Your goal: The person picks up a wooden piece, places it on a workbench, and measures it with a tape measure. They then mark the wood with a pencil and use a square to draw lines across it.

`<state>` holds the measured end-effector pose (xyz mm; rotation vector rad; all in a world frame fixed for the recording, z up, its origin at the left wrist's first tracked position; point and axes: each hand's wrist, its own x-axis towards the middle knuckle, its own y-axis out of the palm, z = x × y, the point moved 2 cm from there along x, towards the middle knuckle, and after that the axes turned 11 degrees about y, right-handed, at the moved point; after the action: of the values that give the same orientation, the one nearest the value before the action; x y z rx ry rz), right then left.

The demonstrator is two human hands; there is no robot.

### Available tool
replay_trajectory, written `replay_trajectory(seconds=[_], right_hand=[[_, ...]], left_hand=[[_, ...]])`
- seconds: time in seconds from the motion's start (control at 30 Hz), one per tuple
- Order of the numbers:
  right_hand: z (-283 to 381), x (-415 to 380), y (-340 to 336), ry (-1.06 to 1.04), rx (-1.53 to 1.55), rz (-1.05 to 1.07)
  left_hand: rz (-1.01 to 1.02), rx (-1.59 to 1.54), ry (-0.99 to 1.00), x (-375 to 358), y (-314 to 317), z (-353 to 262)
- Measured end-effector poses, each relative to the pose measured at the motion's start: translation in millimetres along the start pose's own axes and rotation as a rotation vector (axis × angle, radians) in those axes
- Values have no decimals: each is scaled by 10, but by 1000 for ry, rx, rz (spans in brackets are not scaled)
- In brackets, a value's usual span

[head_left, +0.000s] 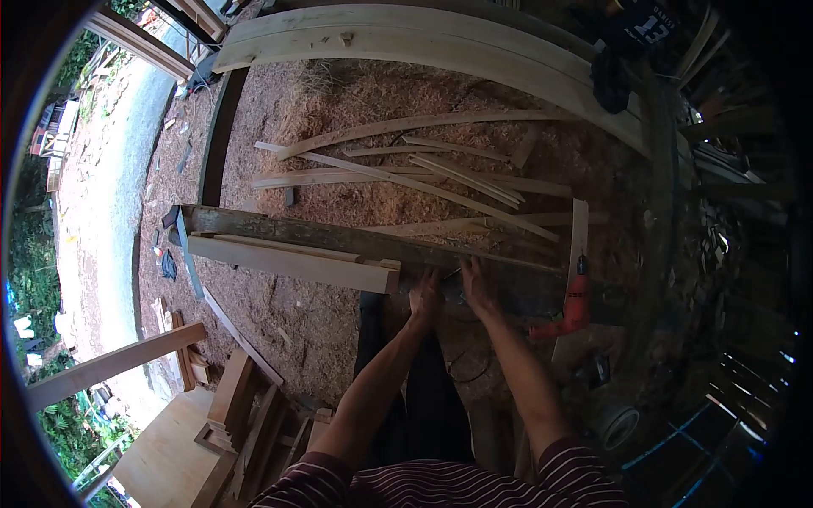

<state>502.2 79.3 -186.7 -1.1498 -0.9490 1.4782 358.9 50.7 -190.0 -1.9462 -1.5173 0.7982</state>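
Observation:
Both of my hands are close together at the dark weathered beam [313, 230], just past the right end of a pale planed timber [288, 264]. My left hand [426, 294] is nearest that timber's notched end, its fingers curled. A short distance to its right, my right hand [478, 284] has its fingers bent down over the beam. A small dark item shows in the gap between the hands, too dim to name. What the fingers grip is hidden in shadow. Farther right, a red power drill [576, 300] lies at the beam's end.
Beyond the beam, thin wood strips [474, 182] lie on shavings. Long pale planks [406, 38] span the back. At the lower left are stacked cut timbers [233, 398] and a plywood sheet [165, 453]. A dark upright beam [222, 140] meets the bench on the left.

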Motion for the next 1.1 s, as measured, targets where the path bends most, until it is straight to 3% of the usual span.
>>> replay_trajectory(seconds=[0.43, 0.63, 0.73, 0.83, 0.9, 0.97, 1.0, 1.03, 1.07, 1.1], right_hand=[[12, -41, -48, -34, -28, -2], [46, -58, -188, 32, 14, 70], [148, -41, -409, 29, 10, -14], [271, -100, -561, 49, 281, -36], [358, -263, -525, -42, 402, -61], [502, -506, -635, -94, 432, 65], [512, -648, -466, -181, 471, 51], [409, -837, -109, -19, 400, 262], [436, -979, -143, -233, 183, 213], [105, -1146, 534, -224, 68, 355]], left_hand=[[29, -91, -24, -7, -79, -33], [-56, -47, 38, -34, -196, -146], [-104, -55, 109, -119, -262, -175], [-105, -66, 217, -370, -387, -148], [114, -296, 150, -659, -189, 184], [30, -313, 378, -988, 15, 644], [166, -272, 254, -1095, -206, 706], [302, -240, 130, -1271, -483, 816], [194, -207, 83, -1451, -683, 973], [93, -178, 32, -1655, -907, 1142]])
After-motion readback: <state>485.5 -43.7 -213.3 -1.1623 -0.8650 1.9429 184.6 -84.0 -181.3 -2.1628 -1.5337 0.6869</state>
